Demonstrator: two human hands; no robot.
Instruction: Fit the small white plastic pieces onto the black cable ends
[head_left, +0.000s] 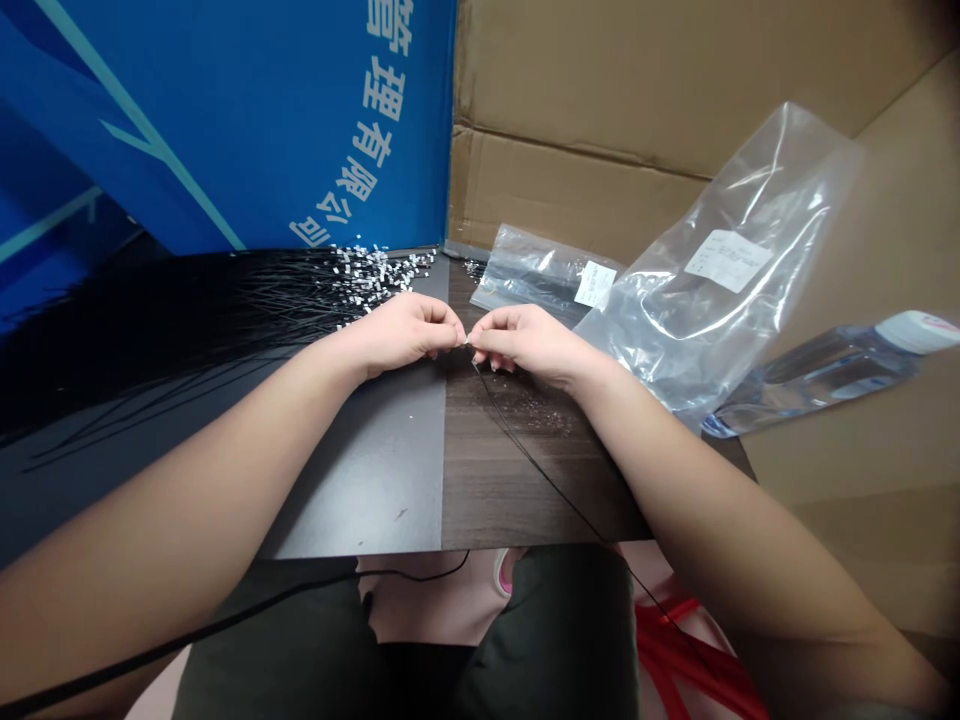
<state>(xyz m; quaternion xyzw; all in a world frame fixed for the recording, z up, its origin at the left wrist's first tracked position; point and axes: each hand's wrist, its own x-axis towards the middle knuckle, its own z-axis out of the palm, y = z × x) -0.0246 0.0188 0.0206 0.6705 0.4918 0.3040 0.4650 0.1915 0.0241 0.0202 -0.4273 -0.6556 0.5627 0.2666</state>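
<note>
Fine black wire (529, 440) is held near one end, pinched between the fingertips (457, 335) of the left hand (401, 332) and those of the right hand (521, 345). Both grips are closed and meet above the tabletop, with the fingertips brought together. A tiny bright end piece (466, 343) is seen at the pinch, but its form is too small to resolve. The wire is judged light, limp and easily kinked, so it is best taken close to its end. From the pinch it trails across a dark wood-grain tabletop (495, 500) and past the near edge, toward red tubing (690, 650) beside dark trousers (555, 630). Fine clear specks (532, 412) are scattered beside it. Farther off, a mass of black wires tipped with white connectors (382, 270) lies on a grey tabletop section (360, 490). Clear plastic bags with white labels (720, 270) and a water bottle (825, 375) are seen at right, before cardboard (600, 100); a blue printed board (225, 120) stands behind.
</note>
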